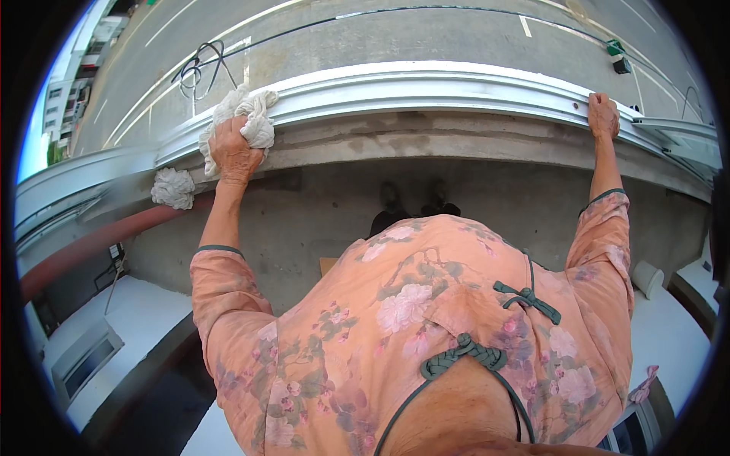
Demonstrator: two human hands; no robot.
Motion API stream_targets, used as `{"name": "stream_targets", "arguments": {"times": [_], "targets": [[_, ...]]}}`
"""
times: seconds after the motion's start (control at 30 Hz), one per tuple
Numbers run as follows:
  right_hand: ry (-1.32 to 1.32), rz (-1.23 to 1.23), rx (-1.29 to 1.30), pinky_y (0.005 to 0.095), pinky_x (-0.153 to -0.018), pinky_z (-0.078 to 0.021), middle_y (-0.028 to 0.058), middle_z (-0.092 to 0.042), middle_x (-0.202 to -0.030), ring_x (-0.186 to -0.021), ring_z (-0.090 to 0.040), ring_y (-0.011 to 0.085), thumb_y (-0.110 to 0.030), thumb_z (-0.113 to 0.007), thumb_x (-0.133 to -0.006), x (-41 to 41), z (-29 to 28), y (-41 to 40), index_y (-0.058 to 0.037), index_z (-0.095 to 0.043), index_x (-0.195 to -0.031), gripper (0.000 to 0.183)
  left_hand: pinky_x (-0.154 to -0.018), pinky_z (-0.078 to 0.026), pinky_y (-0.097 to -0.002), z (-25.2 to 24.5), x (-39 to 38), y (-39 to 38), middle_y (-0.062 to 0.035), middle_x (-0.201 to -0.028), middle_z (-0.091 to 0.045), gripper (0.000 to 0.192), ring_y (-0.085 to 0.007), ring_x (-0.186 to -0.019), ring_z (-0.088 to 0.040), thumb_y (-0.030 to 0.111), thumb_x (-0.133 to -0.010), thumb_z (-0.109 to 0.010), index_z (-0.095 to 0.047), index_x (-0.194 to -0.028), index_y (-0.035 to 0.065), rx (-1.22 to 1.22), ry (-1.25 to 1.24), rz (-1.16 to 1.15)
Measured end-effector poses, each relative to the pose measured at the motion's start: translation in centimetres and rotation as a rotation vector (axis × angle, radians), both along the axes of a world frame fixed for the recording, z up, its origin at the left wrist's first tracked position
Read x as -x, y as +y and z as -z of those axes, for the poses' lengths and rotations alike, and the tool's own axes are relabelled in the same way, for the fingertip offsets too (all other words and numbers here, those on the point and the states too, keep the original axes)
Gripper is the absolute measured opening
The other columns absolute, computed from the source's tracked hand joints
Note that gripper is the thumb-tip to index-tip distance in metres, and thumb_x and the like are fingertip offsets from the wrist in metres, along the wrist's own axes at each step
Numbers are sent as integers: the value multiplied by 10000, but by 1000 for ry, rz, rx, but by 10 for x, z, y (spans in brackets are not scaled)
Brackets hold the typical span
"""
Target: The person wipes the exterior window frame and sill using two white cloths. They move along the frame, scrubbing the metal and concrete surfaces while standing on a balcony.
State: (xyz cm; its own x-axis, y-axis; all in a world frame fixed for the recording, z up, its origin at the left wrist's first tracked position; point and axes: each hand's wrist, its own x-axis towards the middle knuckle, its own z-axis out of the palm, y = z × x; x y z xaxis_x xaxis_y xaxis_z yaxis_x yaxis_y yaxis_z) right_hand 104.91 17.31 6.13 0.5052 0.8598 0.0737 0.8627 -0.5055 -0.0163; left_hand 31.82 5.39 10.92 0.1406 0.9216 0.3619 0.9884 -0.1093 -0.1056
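Note:
A crumpled whitish cloth (258, 117) is bunched under my left hand (232, 149), which grips it on the left part of the white window frame's sill track (399, 91). My right hand (603, 115), its fingers curled, rests at the frame's right part; whether it grips the edge there cannot be told. Left of my left forearm, a second crumpled pale cloth (173, 188) lies on the inner ledge beside a red pipe.
A concrete ledge (399, 134) runs inside the frame. The red pipe (114, 239) slants at left, and a window sash (684, 139) stands at right. Outside, a cable (422, 8) with a looped end crosses above paved ground far below. A white bucket (648, 279) is at right.

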Motion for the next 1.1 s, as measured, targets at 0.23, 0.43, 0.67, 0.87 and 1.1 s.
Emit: {"name": "stream_targets", "arguments": {"times": [0.23,0.43,0.67,0.87,1.1], "targets": [[-5,-8,-13,455,-943,-438,86,-626,-1156,-1140,-552,307,-442,-488,-892,3,1,-5,-216,-668,-1106,360,-714,-385,-419,-2,-144,17,-54,-834,-594,287,-268,-837,-575,150,-616,-710,-588,-875,134,-7,-168,247],[-1,-13,-9,455,-944,-426,89,-622,-1145,-1130,-551,305,-425,-494,-916,12,-4,-7,-209,-676,-1070,322,-666,-364,-413,-1,-270,30,-69,-793,-559,319,-268,-787,-555,109,-521,-707,-566,-807,107,39,-240,414],[2,-44,-30,464,-944,-421,92,-623,-1133,-1125,-553,302,-419,-498,-917,21,-8,-9,-197,-679,-1054,317,-651,-383,-412,-1,-418,48,-83,-778,-581,345,-257,-768,-570,171,-502,-748,-586,-796,94,55,-334,621],[11,-44,-56,467,-936,-427,93,-632,-1126,-1120,-558,313,-411,-489,-908,17,-4,-9,-206,-687,-1054,321,-666,-403,-415,8,-500,58,-73,-797,-607,362,-245,-776,-591,210,-522,-772,-608,-823,96,1,-425,738],[23,-37,-76,463,-928,-439,86,-641,-1126,-1103,-573,310,-436,-492,-897,10,0,-8,-234,-695,-1053,326,-701,-416,-405,6,-418,55,-56,-833,-626,406,-241,-825,-607,220,-526,-802,-610,-871,125,81,-357,769]]}}
